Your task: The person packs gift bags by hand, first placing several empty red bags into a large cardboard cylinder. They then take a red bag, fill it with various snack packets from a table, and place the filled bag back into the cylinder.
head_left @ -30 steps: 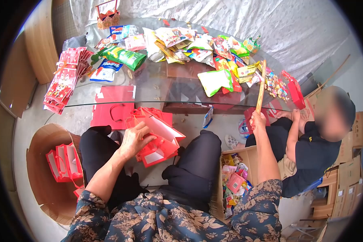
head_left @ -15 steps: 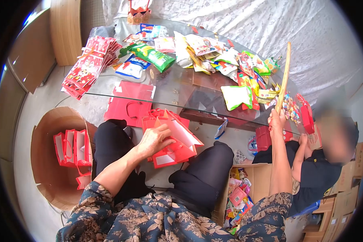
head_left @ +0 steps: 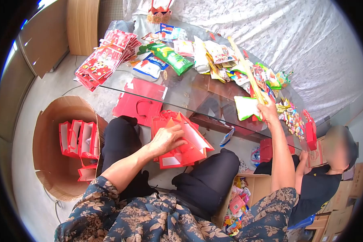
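My left hand (head_left: 168,139) is closed on the upper edge of a red paper gift bag (head_left: 185,155), which stands with its white inside showing between my knees. My right hand (head_left: 268,110) grips the lower end of a long, pale wooden stick (head_left: 246,66) over the table's near edge. The stick slants up and to the left across a heap of snack packets (head_left: 220,54). Just left of that hand lies a white and green packet (head_left: 246,107).
A glass table (head_left: 181,86) carries a stack of printed red bags (head_left: 103,60) and small sweets (head_left: 292,121). A round cardboard bin (head_left: 44,141) at left holds red bags. A carton (head_left: 258,184) of snacks stands by my right leg. Another person (head_left: 316,185) sits at right.
My right hand has swung the stick to the left, from near upright to slanting over the packets. My left hand stays on the gift bag. The whole view has shifted slightly.
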`<control>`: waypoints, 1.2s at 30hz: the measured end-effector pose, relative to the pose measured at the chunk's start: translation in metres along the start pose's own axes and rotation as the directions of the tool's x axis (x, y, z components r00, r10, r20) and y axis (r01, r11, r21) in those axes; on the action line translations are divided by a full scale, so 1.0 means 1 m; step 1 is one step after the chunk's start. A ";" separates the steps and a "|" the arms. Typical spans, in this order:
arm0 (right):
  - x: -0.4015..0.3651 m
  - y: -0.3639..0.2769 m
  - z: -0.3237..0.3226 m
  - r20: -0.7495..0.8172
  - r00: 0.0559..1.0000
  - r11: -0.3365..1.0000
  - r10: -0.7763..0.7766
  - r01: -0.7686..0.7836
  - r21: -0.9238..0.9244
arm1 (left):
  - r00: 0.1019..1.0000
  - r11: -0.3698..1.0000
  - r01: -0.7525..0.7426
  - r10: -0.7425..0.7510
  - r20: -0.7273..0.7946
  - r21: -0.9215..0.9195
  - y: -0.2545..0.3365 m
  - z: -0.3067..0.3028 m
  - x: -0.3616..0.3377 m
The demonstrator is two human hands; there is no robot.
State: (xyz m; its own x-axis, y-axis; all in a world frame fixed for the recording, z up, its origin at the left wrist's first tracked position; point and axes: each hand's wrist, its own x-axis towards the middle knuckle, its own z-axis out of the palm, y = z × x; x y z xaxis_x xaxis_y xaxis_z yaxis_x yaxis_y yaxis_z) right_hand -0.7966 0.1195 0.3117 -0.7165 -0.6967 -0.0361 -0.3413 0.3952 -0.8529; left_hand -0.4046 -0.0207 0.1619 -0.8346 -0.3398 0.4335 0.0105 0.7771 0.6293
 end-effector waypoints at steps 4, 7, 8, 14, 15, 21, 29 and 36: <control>-0.001 0.007 -0.004 0.092 0.996 0.996 -0.015 0.023 -0.086 | 1.000 1.000 0.008 -0.008 0.004 -0.021 0.000 0.001 -0.001; -0.017 -0.002 -0.006 0.144 0.989 0.994 -0.019 0.034 -0.102 | 1.000 0.999 0.017 -0.017 0.013 -0.029 0.001 0.002 -0.002; -0.021 -0.001 -0.007 0.147 0.989 0.994 -0.014 0.029 -0.101 | 0.999 0.999 0.029 -0.028 0.025 -0.020 0.001 0.001 -0.001; -0.052 0.000 -0.008 0.155 0.988 0.994 0.013 0.004 -0.110 | 0.997 0.998 0.052 -0.054 0.058 0.029 0.000 0.005 -0.003; -0.057 0.002 -0.008 0.154 0.988 0.995 0.016 -0.001 -0.096 | 0.997 0.999 0.046 -0.048 0.056 0.029 0.000 0.005 -0.004; -0.091 -0.005 -0.003 0.150 0.988 0.991 0.034 -0.014 -0.135 | 0.998 0.998 0.042 -0.044 0.035 0.046 0.005 0.002 -0.004; -0.124 -0.010 0.004 0.115 0.992 0.983 0.060 -0.038 -0.180 | 1.000 0.999 0.023 -0.024 0.013 0.045 0.006 0.001 -0.007; -0.153 -0.004 0.004 0.156 0.987 0.988 0.049 -0.025 -0.155 | 1.000 0.999 0.020 -0.021 0.017 0.048 0.005 0.002 -0.007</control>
State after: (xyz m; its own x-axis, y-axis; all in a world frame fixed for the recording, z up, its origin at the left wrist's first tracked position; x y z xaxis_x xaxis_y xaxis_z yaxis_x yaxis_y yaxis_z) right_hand -0.6832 0.2224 0.3189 -0.6288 -0.7611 -0.1591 -0.4135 0.5005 -0.7606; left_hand -0.3996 -0.0133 0.1612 -0.8439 -0.3467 0.4094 -0.0327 0.7949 0.6058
